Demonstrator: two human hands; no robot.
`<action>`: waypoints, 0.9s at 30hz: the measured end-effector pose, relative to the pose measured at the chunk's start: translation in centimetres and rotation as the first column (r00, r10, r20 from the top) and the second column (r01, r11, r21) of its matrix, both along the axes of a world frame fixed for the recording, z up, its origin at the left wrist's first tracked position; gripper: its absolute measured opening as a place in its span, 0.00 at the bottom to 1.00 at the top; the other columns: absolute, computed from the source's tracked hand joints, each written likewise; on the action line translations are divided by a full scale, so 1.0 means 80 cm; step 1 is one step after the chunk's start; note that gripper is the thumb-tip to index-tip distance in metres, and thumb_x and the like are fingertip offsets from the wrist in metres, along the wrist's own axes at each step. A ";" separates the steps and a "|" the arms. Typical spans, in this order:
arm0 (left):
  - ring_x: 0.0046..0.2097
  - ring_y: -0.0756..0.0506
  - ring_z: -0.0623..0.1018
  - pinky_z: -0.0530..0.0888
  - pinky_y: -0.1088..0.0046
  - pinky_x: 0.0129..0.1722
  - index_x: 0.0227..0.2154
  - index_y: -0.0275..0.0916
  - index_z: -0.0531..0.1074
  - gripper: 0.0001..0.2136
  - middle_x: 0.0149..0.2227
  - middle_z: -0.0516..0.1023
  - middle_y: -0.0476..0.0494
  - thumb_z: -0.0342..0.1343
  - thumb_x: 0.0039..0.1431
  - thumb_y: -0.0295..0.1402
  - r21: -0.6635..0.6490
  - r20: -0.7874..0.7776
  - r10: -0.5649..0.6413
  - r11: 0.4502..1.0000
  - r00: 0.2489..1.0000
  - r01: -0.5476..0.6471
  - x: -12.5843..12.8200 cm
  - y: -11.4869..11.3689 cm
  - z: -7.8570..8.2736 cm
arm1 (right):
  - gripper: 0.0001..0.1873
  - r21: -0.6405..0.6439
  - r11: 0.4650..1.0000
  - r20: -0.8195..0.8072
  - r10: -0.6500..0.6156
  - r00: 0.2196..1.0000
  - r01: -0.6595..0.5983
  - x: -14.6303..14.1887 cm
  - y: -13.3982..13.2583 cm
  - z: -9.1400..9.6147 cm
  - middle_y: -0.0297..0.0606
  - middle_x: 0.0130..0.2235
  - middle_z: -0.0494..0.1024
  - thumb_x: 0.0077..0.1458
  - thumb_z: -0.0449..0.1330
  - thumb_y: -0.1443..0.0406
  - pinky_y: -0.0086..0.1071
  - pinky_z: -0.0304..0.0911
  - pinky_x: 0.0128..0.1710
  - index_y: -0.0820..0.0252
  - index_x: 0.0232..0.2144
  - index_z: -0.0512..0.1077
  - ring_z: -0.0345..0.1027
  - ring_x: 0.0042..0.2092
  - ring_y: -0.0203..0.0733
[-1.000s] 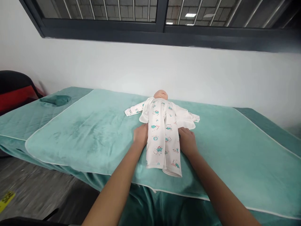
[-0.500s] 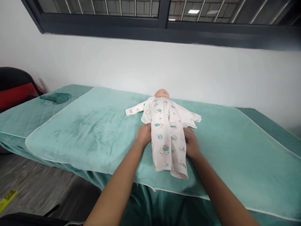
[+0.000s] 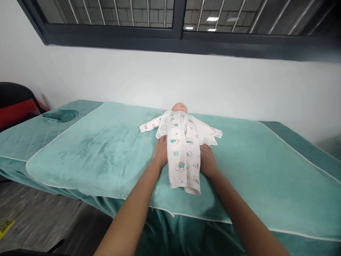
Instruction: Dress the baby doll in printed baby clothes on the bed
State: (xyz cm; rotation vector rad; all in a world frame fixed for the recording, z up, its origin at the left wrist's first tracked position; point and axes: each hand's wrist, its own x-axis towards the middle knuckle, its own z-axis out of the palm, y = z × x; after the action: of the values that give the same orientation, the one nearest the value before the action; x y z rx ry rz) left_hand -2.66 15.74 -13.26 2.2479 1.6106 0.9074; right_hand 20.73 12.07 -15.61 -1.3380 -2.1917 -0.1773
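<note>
Head view: the printed garment [image 3: 179, 153] lies over the doll [image 3: 180, 107], its hem toward the wearer. Left hand [image 3: 160, 151] and right hand [image 3: 207, 159] lie at its two side edges, fingers partly tucked from sight; whether they grip cloth, I cannot tell. Beneath spreads a green sheet [image 3: 106, 149]; behind stand a white wall [image 3: 112, 78] and window [image 3: 176, 39].

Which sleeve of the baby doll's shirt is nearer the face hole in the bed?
The left sleeve, beyond your left hand, stretching out toward the face hole; the right sleeve, beyond your right hand, points away from it.
</note>
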 end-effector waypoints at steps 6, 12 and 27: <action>0.59 0.37 0.68 0.64 0.58 0.60 0.50 0.41 0.74 0.15 0.53 0.76 0.37 0.52 0.62 0.30 0.108 -0.123 -0.026 0.993 0.992 0.039 -0.005 0.001 -0.008 | 0.07 -0.062 0.998 0.017 0.034 0.999 -0.033 -0.003 0.001 0.006 0.44 0.35 0.75 0.55 0.53 0.70 0.40 0.56 0.48 0.62 0.32 0.72 0.66 0.41 0.48; 0.49 0.37 0.73 0.68 0.58 0.53 0.38 0.39 0.76 0.10 0.40 0.78 0.37 0.49 0.63 0.29 0.112 -0.132 0.003 0.994 0.991 0.012 -0.002 0.002 -0.008 | 0.06 -0.107 0.992 0.011 0.065 0.998 -0.063 -0.005 0.001 0.008 0.43 0.35 0.75 0.55 0.55 0.69 0.40 0.56 0.48 0.61 0.33 0.72 0.66 0.42 0.48; 0.44 0.38 0.70 0.66 0.61 0.41 0.34 0.40 0.74 0.07 0.41 0.76 0.39 0.52 0.63 0.33 0.203 -0.297 0.136 0.976 0.945 -0.076 -0.021 -0.052 -0.013 | 0.07 0.007 0.986 -0.112 0.165 0.980 -0.165 0.000 0.007 0.003 0.40 0.32 0.75 0.54 0.60 0.66 0.36 0.54 0.38 0.58 0.24 0.73 0.65 0.37 0.44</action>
State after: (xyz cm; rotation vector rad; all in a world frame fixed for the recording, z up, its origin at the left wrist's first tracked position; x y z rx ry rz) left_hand -4.32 11.57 -14.27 2.5620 1.8639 0.7939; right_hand 20.71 12.60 -15.35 -1.1324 -2.1945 -0.0358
